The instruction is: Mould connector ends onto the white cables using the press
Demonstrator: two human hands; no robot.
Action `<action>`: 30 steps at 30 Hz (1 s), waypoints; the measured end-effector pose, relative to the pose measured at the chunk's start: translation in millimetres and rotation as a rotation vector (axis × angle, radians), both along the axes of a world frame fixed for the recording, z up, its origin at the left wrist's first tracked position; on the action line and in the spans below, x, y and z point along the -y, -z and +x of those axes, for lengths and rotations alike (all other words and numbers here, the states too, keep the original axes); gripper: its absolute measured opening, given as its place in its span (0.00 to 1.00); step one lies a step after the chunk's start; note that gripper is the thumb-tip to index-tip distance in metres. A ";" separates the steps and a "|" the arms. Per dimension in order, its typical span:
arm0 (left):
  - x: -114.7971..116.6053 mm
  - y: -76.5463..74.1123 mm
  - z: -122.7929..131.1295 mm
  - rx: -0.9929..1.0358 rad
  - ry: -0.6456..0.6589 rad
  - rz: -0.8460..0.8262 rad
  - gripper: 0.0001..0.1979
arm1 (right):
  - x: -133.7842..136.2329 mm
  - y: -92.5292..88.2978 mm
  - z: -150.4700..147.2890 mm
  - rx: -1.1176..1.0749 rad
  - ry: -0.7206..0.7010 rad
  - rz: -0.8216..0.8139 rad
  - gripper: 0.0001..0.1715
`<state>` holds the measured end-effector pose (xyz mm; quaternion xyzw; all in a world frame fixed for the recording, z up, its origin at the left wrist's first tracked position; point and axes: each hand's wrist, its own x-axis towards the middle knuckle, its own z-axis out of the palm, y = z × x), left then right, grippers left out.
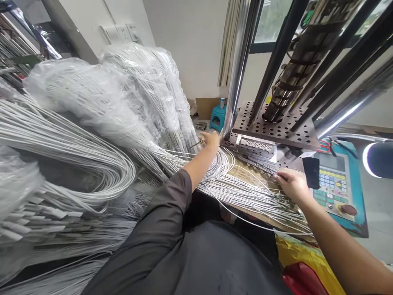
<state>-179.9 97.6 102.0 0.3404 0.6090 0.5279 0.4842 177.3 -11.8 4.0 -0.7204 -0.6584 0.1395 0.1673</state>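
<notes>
My left hand (211, 141) reaches forward above a coil of white cables (222, 164). Its fingers are closed around a thin dark rod-like tool (194, 145), whose exact kind I cannot make out. Near the press, my right hand (292, 186) pinches the end of a long dark metal bar (259, 163). That bar lies along the front of the press's lower plate, with small pieces along its edge. Straight white cables (242, 192) spread over the wooden bench between my arms, their greenish ends lying below my right hand. In the press sits a metal mould (256, 145) with small light parts in a row.
A perforated steel plate (276, 129) and thick columns (241, 61) rise ahead. To the right are a control panel (337, 184), a black phone (311, 173), red-handled pliers (324, 146) and a lamp (380, 159). Plastic-wrapped cable bundles (89, 98) crowd the left. A blue stool (217, 116) stands behind.
</notes>
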 end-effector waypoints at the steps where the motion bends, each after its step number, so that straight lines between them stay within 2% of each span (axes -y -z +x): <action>1: 9.4 8.3 0.6 -0.068 -0.008 0.055 0.23 | 0.6 -1.2 -1.4 0.062 -0.035 0.012 0.29; 2: 20.4 17.3 0.7 -0.143 0.020 0.126 0.21 | 1.9 -2.7 -2.7 0.125 -0.086 0.030 0.29; 3: 32.6 26.6 0.1 -0.229 0.102 0.205 0.18 | 3.9 -4.7 -4.0 0.187 -0.144 0.055 0.28; 5: 57.3 43.6 -3.7 -0.396 0.370 0.306 0.12 | 8.9 -10.3 -7.2 0.302 -0.244 0.118 0.27; 7: 77.1 56.2 -9.1 -0.520 0.594 0.306 0.07 | 13.3 -18.2 -13.9 0.390 -0.290 0.175 0.25; 10: 90.2 65.2 -14.8 -0.613 0.722 0.271 0.07 | 13.9 -31.7 -38.5 0.391 -0.309 0.227 0.25; 12: 89.1 65.4 -16.4 -0.648 0.735 0.279 0.11 | 9.3 -38.5 -65.6 0.296 -0.374 0.212 0.27; 15: 83.9 59.3 -22.6 -0.681 0.710 0.302 0.15 | -1.7 -43.7 -109.6 0.192 -0.455 0.062 0.29; 17: 86.4 53.1 -33.0 -0.676 0.688 0.303 0.18 | -8.1 -46.7 -130.8 0.148 -0.440 -0.037 0.25; 19: 98.2 47.9 -48.2 -0.669 0.663 0.307 0.19 | -12.1 -52.2 -142.1 0.062 -0.400 -0.073 0.21; 21: 118.2 46.5 -64.1 -0.668 0.644 0.314 0.19 | -14.0 -61.5 -146.8 -0.013 -0.380 -0.052 0.21; 24: 151.6 53.6 -78.9 -0.656 0.642 0.297 0.19 | -17.2 -79.7 -153.9 0.014 -0.410 0.004 0.24; 26: 167.2 62.4 -79.8 -0.687 0.646 0.300 0.19 | -21.9 -91.8 -163.6 0.060 -0.456 0.037 0.24; 30: 173.3 77.8 -70.8 -0.840 0.659 0.352 0.22 | -37.0 -109.5 -190.9 0.079 -0.522 0.091 0.20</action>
